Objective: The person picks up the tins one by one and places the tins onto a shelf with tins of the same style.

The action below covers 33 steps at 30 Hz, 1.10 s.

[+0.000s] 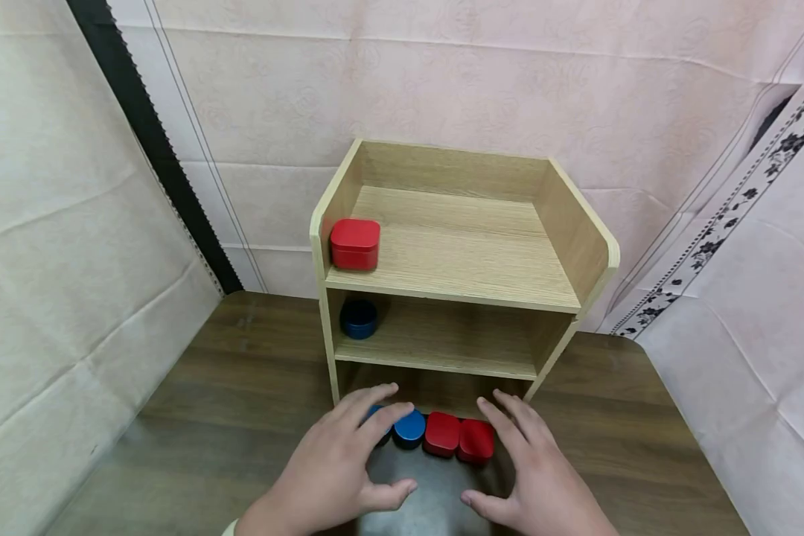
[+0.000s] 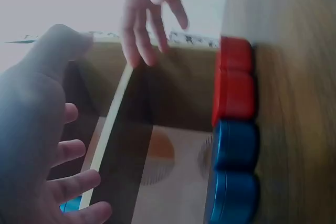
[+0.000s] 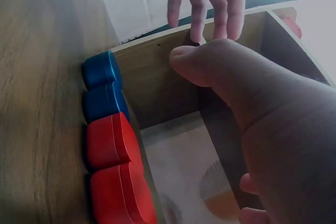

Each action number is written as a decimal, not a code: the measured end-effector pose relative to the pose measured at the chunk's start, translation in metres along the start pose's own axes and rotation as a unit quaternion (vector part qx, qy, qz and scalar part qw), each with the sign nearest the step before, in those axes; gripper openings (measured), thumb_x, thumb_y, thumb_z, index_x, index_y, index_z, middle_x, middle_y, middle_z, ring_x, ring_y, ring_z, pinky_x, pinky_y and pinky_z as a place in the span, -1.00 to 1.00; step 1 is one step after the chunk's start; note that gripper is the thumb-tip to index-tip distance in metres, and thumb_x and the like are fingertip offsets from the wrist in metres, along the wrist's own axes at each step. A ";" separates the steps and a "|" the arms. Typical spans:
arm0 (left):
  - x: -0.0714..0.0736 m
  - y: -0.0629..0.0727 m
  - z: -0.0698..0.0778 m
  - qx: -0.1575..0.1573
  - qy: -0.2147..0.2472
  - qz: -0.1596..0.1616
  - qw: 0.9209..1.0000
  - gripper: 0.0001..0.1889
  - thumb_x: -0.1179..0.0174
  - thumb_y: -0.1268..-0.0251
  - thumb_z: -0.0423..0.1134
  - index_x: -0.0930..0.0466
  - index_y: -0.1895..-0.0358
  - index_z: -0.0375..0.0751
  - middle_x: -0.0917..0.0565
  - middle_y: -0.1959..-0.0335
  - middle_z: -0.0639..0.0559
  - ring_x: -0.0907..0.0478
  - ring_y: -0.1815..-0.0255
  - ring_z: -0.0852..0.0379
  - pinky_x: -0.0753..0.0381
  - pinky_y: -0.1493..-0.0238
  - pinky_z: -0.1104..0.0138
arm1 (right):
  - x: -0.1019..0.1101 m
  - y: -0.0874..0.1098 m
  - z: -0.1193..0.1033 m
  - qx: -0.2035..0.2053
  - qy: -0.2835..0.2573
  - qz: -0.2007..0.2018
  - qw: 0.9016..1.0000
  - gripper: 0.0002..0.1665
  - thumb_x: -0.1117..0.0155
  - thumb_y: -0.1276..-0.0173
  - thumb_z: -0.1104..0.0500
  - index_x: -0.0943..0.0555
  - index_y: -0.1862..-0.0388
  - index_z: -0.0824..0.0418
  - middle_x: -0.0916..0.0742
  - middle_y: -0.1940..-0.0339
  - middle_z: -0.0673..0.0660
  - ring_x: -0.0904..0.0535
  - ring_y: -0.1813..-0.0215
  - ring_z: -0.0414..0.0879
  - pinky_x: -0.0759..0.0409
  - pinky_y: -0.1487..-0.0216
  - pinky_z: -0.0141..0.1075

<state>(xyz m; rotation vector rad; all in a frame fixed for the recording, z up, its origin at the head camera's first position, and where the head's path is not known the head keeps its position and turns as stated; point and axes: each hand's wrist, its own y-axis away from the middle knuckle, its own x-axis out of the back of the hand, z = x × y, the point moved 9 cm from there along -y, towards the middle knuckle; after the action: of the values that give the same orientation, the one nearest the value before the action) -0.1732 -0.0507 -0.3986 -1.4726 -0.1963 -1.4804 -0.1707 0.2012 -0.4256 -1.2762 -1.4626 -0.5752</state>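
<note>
Both hands hover over the table before a small wooden shelf [image 1: 476, 286], palms facing each other and fingers spread, holding nothing. My left hand [image 1: 338, 461] is at the left end of a row of small containers, partly covering a blue round tin [image 2: 233, 198]. Beside that stands a second blue round tin [image 1: 409, 429], then a red rounded-square tin [image 1: 442, 434] and another red tin [image 1: 476, 441]. Past the row's right end is my right hand [image 1: 536, 473], its fingers near the last red tin. The row stands along the front of the shelf's lowest opening.
On the shelf's top level, a red square tin [image 1: 355, 246] sits at the left front corner. A dark blue round tin [image 1: 358, 320] stands at the left of the middle level. Pale cloth [image 1: 442, 89] hangs behind and on both sides of the wooden table [image 1: 174, 439].
</note>
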 end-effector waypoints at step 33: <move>0.049 -0.023 -0.025 0.099 0.268 0.153 0.946 -0.43 -0.63 -0.28 -0.26 -0.62 -0.31 0.09 -0.68 -0.22 0.20 -0.62 -0.15 0.22 -0.72 -0.18 0.26 | -0.041 -0.004 0.041 -0.068 -0.168 -0.003 0.983 0.25 -0.89 -0.10 -0.16 -0.39 -0.73 -0.29 -0.55 -0.58 -0.04 -0.68 -0.38 -0.06 -0.81 -0.29 -0.06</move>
<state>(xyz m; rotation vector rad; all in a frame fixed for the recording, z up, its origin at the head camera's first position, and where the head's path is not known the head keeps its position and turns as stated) -0.1947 -0.0819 -0.3525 -0.8519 0.2035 -1.4957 -0.1958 0.2193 -0.4754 -1.5327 -1.7258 -0.4863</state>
